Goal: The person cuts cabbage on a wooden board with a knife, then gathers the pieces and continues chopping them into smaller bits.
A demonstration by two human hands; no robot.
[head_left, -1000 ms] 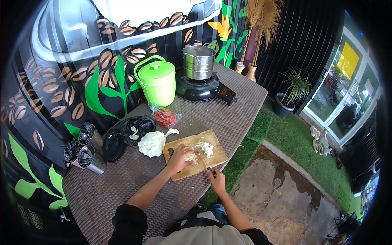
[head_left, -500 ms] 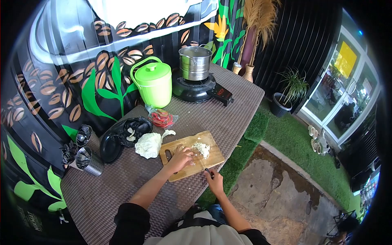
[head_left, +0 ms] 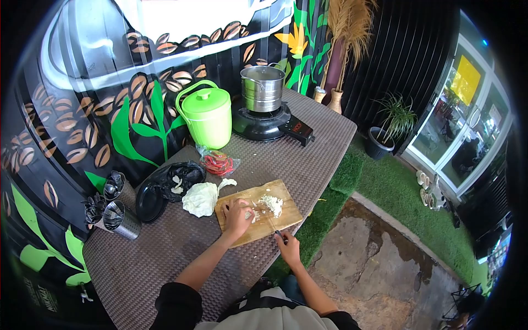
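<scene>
A wooden cutting board (head_left: 283,192) lies on the woven-textured table, with a pile of finely chopped white pieces (head_left: 272,204) on its right half. My right hand (head_left: 289,247) is closed round the dark handle of a knife (head_left: 273,224), whose blade reaches over the board. On the board's left half, my left hand (head_left: 238,217) is curled, its fingers pressed on a whitish piece that they mostly hide. Just left of the board sits a pale cabbage chunk (head_left: 200,199), with a loose leaf (head_left: 226,182) beside it.
Behind the board are a bag of red chillies (head_left: 218,163), a green lidded bucket (head_left: 208,118) and a steel pot (head_left: 262,88) on a black stove (head_left: 258,125). A black plastic bag (head_left: 184,177) and metal cutlery holders (head_left: 124,220) stand left on the table (head_left: 165,258).
My left hand has shifted slightly left and covers the board's handle slot. The board has turned a little, and the knife has moved slightly down in view.
</scene>
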